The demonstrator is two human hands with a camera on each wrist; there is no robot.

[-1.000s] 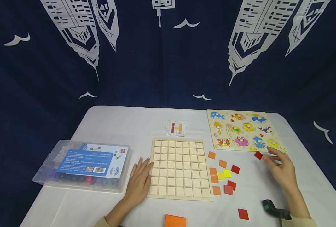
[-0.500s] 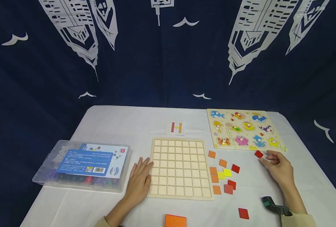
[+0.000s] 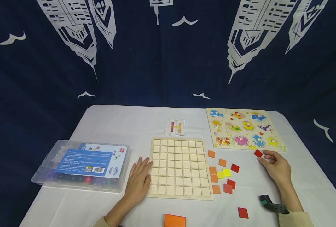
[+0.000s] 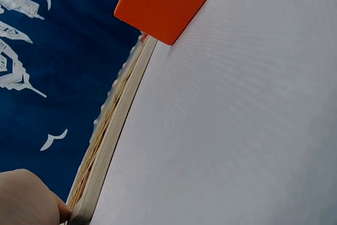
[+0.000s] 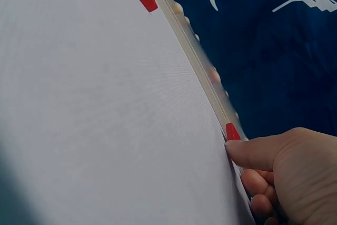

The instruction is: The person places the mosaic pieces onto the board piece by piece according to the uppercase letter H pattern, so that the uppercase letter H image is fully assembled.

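Observation:
My left hand (image 3: 138, 181) lies with straight fingers against the left edge of a wooden grid board (image 3: 180, 168), whose square cells hold no tiles. The left wrist view shows part of that hand (image 4: 29, 198) at the board's edge (image 4: 118, 125). On the right, my right hand (image 3: 277, 165) pinches a small red square tile (image 3: 258, 153) between thumb and index finger, just in front of the sea-animal puzzle board (image 3: 241, 129). In the right wrist view the thumb touches the red tile (image 5: 231, 131); its other fingers are curled underneath.
Orange tiles (image 3: 214, 178), yellow tiles (image 3: 227, 172) and red tiles (image 3: 235, 168) lie right of the grid. A pattern card (image 3: 175, 127) sits behind it. At left rests a clear plastic case (image 3: 91, 167); an orange block (image 3: 175, 220) is at the front.
The right hand has shifted slightly left and its index finger has come down toward the thumb at the red tile. The left hand stays in place.

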